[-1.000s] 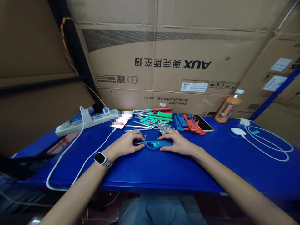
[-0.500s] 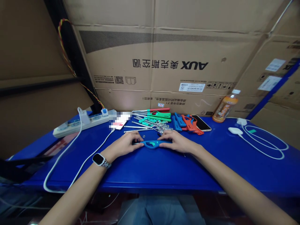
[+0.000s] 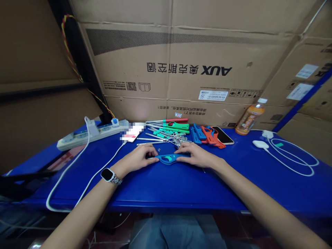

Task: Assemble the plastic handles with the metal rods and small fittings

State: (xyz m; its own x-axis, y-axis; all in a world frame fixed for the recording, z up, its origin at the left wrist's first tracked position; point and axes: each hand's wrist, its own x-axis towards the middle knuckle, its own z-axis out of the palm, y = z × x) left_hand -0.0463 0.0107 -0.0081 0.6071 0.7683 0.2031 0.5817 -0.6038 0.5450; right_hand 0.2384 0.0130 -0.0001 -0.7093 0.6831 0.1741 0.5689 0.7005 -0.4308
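A blue long-necked lighter (image 3: 165,160) with a green trigger lies crosswise between my hands, low over the table. My left hand (image 3: 138,159) pinches its left end, where a bit of metal tube shows by the fingertips. Thumb and fingers of my right hand (image 3: 198,155) grip the handle end, which they partly cover. Just beyond my hands is a pile of metal lighter tubes (image 3: 150,139) and inner parts with green triggers. Behind it lie a green lighter (image 3: 178,126) and a red-handled lighter (image 3: 177,120). Blue handle shells (image 3: 198,133) and orange handle shells (image 3: 213,138) are heaped to the right.
A phone (image 3: 223,135) lies by the shells, and an orange drink bottle (image 3: 250,117) stands behind it. At the left are a power strip (image 3: 80,136) and a white cable (image 3: 90,180). A white charger (image 3: 260,144) lies at the right. Cardboard (image 3: 186,48) walls the back.
Both hands keep their hold on the lighter in nearly the same place. The view has shifted slightly, and the left forearm appears a little further left.
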